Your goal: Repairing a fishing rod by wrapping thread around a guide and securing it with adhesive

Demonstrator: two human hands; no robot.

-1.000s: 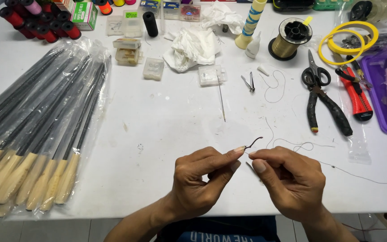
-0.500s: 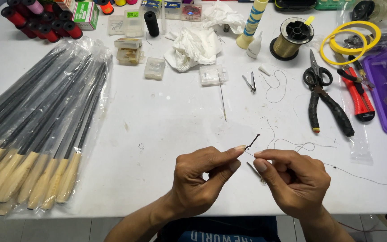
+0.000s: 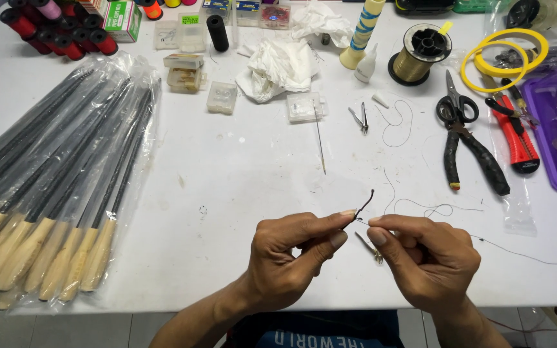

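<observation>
Left hand (image 3: 285, 261) fingers (image 3: 340, 219) pinch a dark cord (image 3: 365, 203) upright while right hand (image 3: 430, 258) fingers (image 3: 381, 222) close on thin thread (image 3: 433, 207), keeping it taut.

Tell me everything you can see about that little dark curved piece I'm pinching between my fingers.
The dark curved piece is a thin, short strand, black or dark brown, looking like stiff wire or cord. Its lower end is pinched between thumb and forefinger of the left hand; its free end rises up and to the right in a slight bend above the white table. The right hand meets it at the pinch, where a fine thread trails off right.
</observation>
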